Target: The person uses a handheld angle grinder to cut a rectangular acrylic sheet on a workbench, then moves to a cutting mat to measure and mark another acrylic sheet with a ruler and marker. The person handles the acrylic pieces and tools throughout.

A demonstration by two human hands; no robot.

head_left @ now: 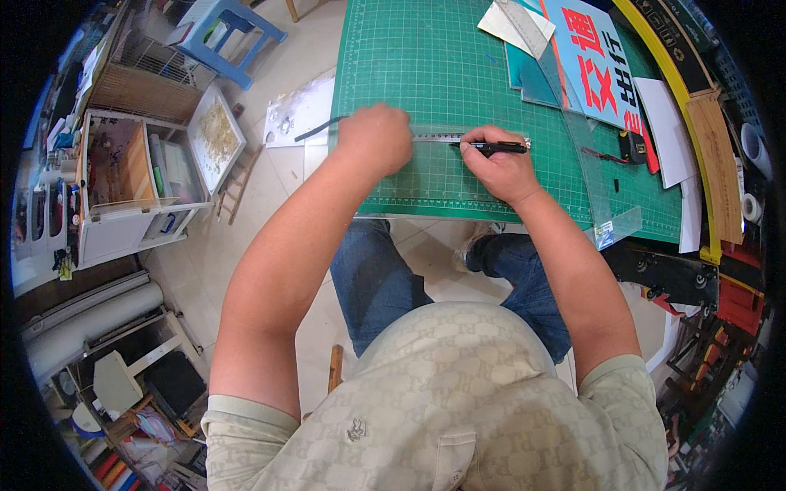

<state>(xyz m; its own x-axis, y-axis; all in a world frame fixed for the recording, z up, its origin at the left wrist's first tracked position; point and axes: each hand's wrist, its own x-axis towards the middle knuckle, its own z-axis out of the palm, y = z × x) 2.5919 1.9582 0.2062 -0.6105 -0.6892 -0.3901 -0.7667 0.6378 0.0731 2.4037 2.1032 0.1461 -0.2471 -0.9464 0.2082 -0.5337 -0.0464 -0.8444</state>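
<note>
My left hand point(377, 139) is curled over the left end of a metal ruler point(435, 137), near the left edge of a green cutting mat point(426, 74). A thin dark strip point(318, 129) sticks out past this hand on its left; what it belongs to is hidden. My right hand point(503, 164) grips a black pen point(499, 147), whose tip points left at the ruler. The thumb and fingers of that hand close around the pen beside the ruler's right part. What lies beneath my left palm cannot be seen.
Clear set squares point(589, 164) lie on the mat's right side. Beyond them are a printed sign point(583, 61) and a tape measure point(632, 147). At far left stand a blue stool point(217, 33) and a white cabinet point(131, 233). A yellow-edged frame point(667, 49) borders the right.
</note>
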